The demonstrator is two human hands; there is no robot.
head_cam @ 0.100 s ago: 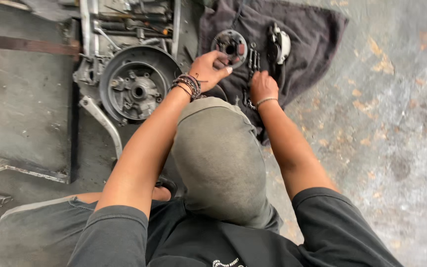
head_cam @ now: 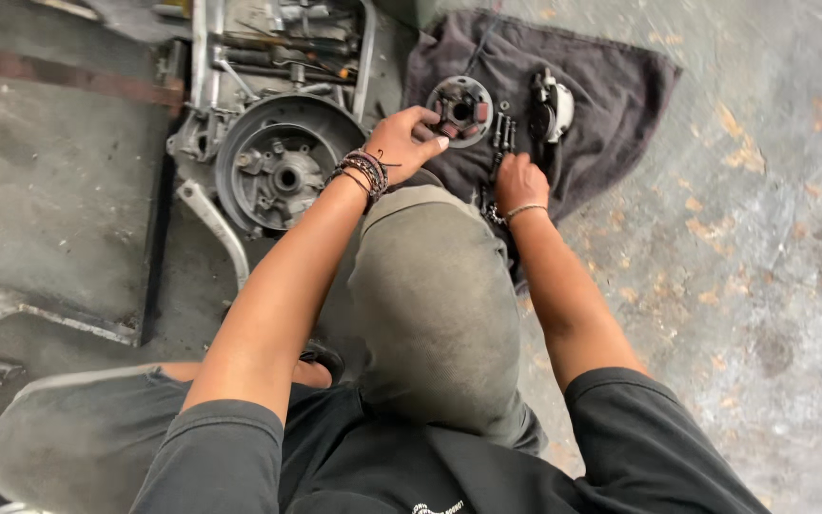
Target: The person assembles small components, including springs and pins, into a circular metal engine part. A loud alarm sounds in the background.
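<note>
My left hand (head_cam: pixel 409 143) pinches the round metal stator plate with copper coils (head_cam: pixel 461 110) at the near-left edge of the dark grey cloth (head_cam: pixel 611 95); my right hand (head_cam: pixel 519 181) rests curled on that cloth, its grip unclear, just beside the small dark bolts (head_cam: pixel 503 130). I judge a careless lift could drag the cloth and scatter those bolts onto the concrete floor (head_cam: pixel 763 286).

Dark short sleeves, grey trousers — beaded bracelets (head_cam: pixel 365 171) on one wrist, thin band (head_cam: pixel 523 209) on the other.

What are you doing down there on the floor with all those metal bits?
A person crouches on a concrete floor. The left hand grips the edge of a small round metal plate with copper coils, lying on a dark grey cloth. The right hand rests on a row of dark bolts on the same cloth. An opened round grey engine casing lies beside them.
</note>
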